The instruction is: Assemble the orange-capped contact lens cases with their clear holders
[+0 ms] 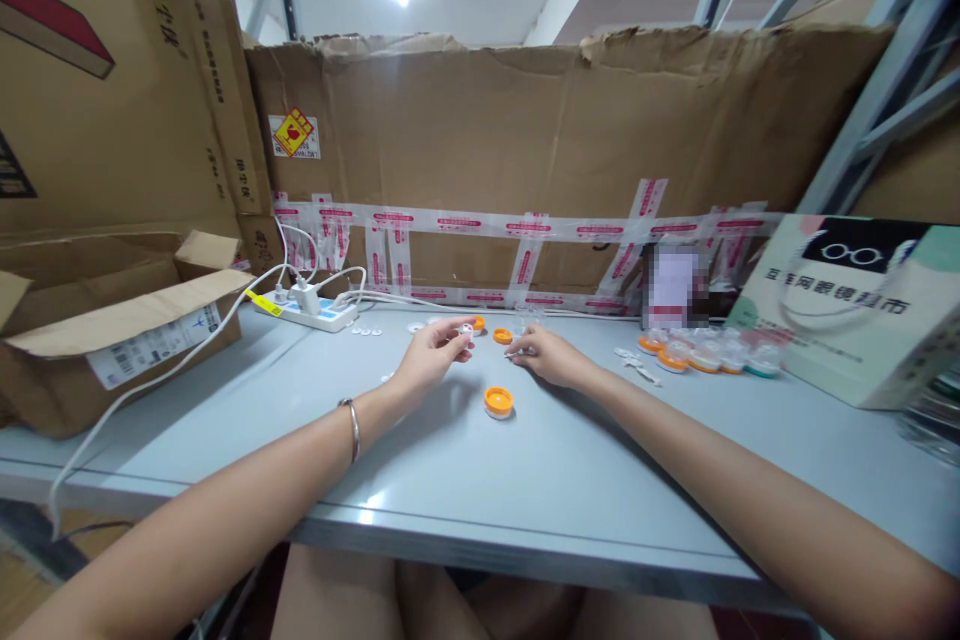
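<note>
My left hand (435,356), with a metal bangle at the wrist, pinches a small white plastic part (466,330) between thumb and fingertips. To its right, my right hand (551,357) reaches low over the table with its fingertips together by a tiny white piece; whether they grip it I cannot tell. An orange round cap with a white base (499,403) sits on the table in front of the hands. Between the hands lies another orange ring (502,336), and a further orange ring (478,324) is partly hidden behind my left fingers. Clear plastic cups (529,317) stand behind my right hand.
Small white discs (367,331) lie left of my left hand. White plastic pieces (637,366) and several clear-domed, coloured-base items (705,352) are at right, beside a paper bag (840,310). A power strip (315,311) and open carton (120,340) stand left; cardboard (480,140) walls the back.
</note>
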Available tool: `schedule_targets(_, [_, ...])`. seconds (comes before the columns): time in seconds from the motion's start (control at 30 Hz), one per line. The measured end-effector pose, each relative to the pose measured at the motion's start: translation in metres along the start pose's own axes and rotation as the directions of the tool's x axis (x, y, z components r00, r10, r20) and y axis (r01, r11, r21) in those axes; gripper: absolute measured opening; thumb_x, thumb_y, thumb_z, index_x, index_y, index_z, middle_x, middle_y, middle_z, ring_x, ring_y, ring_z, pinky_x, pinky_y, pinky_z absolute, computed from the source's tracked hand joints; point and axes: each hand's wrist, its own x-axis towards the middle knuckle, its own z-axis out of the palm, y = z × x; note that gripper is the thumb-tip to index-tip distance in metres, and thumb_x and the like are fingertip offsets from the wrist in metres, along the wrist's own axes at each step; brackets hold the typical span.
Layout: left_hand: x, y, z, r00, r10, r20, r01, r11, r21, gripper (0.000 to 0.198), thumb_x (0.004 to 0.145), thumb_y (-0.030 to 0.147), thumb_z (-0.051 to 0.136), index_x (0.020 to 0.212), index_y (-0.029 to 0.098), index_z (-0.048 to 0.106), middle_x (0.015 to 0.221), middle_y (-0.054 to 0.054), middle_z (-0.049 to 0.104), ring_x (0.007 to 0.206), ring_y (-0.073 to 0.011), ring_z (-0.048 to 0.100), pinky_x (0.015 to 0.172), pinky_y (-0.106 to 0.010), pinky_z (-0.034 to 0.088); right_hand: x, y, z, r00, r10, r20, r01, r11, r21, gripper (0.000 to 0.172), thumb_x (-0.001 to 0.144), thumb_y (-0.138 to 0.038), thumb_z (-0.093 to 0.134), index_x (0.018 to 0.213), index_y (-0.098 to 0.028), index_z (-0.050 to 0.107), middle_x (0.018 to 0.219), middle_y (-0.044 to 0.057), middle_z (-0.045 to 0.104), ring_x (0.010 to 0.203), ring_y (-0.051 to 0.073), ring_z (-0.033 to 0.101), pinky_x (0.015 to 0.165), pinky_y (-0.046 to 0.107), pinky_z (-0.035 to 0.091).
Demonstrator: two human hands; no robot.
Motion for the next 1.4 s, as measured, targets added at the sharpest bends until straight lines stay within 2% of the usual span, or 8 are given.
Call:
schedule_targets(0.17, [-0.001,-0.001,0.001,0.998,-0.042,0.055,0.038,0.997,0.062,0.025,0.073,0.015,0.057,0.097,0.013,0.063,0.073,-0.001,0.057,0.063,-0.0075,0.051,0.066,-0.023,0.043,-0.001,-0.002,0.001,0.999,0.02,-0.042,-0.018,0.999,0.04,0.01,0.07,-0.015,0.059,0.075,-0.018,0.068,0.085,0.007,0.058,0.08,0.019,0.054,0.077,0.035,0.04])
schedule_targets(0.33, [0.001,-0.005,-0.001,0.994,-0.048,0.095,0.034,0.989,0.145,0.027,0.072,0.016,0.059,0.099,0.012,0.059,0.068,-0.001,0.057,0.063,-0.0086,0.053,0.061,-0.022,0.043,-0.009,-0.009,-0.014,0.998,0.069,-0.001,-0.067,0.972,0.227,0.017,0.075,-0.027,0.056,0.08,-0.014,0.065,0.08,0.008,0.066,0.075,0.017,0.06,0.071,0.031,0.046])
schedule_targets(0.47, [0.002,-0.007,-0.003,0.994,-0.085,0.069,0.071,0.98,0.185,0.018,0.067,0.02,0.065,0.081,0.011,0.06,0.066,-0.002,0.06,0.063,-0.0104,0.056,0.056,-0.021,0.043,-0.022,-0.018,-0.027,0.986,0.135,0.092,-0.163,0.754,0.636,0.028,0.07,-0.032,0.062,0.092,-0.015,0.061,0.073,0.005,0.067,0.064,0.013,0.061,0.067,0.029,0.049])
schedule_targets(0.6, [0.0,-0.004,-0.005,0.989,-0.085,0.121,0.066,0.985,0.158,0.017,0.064,0.025,0.068,0.075,0.012,0.067,0.07,-0.004,0.064,0.067,-0.0122,0.057,0.065,-0.025,0.046,-0.029,-0.03,-0.03,0.99,0.087,0.107,-0.138,0.633,0.762,0.033,0.062,-0.032,0.07,0.09,-0.016,0.063,0.073,0.003,0.067,0.066,0.012,0.06,0.072,0.031,0.049])
schedule_targets(0.7, [-0.001,-0.003,-0.006,0.987,-0.114,0.116,0.1,0.988,0.117,0.021,0.061,0.024,0.07,0.079,0.014,0.07,0.073,-0.005,0.067,0.07,-0.014,0.059,0.073,-0.028,0.046,-0.032,-0.039,-0.028,0.994,0.064,0.083,-0.105,0.643,0.759,0.036,0.059,-0.031,0.071,0.092,-0.018,0.064,0.077,0.003,0.068,0.07,0.013,0.061,0.076,0.034,0.048])
schedule_targets(0.87, [-0.001,-0.005,-0.007,0.971,-0.133,0.199,0.133,0.991,0.015,0.026,0.059,0.028,0.073,0.079,0.011,0.07,0.073,-0.006,0.068,0.069,-0.0147,0.06,0.076,-0.031,0.047,-0.035,-0.05,-0.025,0.999,-0.044,-0.023,0.048,0.744,0.666,0.034,0.066,-0.035,0.065,0.097,-0.019,0.064,0.095,0.006,0.067,0.08,0.016,0.061,0.078,0.035,0.048])
schedule_targets(1.17, [-0.004,0.003,-0.003,0.973,-0.082,0.215,0.102,0.991,-0.082,0.028,0.056,0.027,0.075,0.078,0.01,0.068,0.076,-0.005,0.067,0.07,-0.0133,0.061,0.077,-0.031,0.047,-0.04,-0.054,-0.026,0.988,-0.123,-0.09,0.152,0.839,0.522,0.032,0.077,-0.037,0.053,0.101,-0.019,0.064,0.072,0.002,0.065,0.066,0.014,0.057,0.068,0.032,0.048])
schedule_targets(1.4, [-0.006,0.005,0.001,0.974,-0.019,0.227,0.039,0.996,-0.084,0.024,0.061,0.024,0.072,0.08,0.011,0.067,0.075,-0.004,0.066,0.068,-0.0121,0.06,0.075,-0.03,0.047,-0.038,-0.052,-0.018,0.935,-0.284,-0.213,0.345,0.866,0.361,0.024,0.08,-0.03,0.051,0.098,-0.026,0.066,0.071,0.001,0.051,0.071,0.014,0.05,0.071,0.031,0.044])
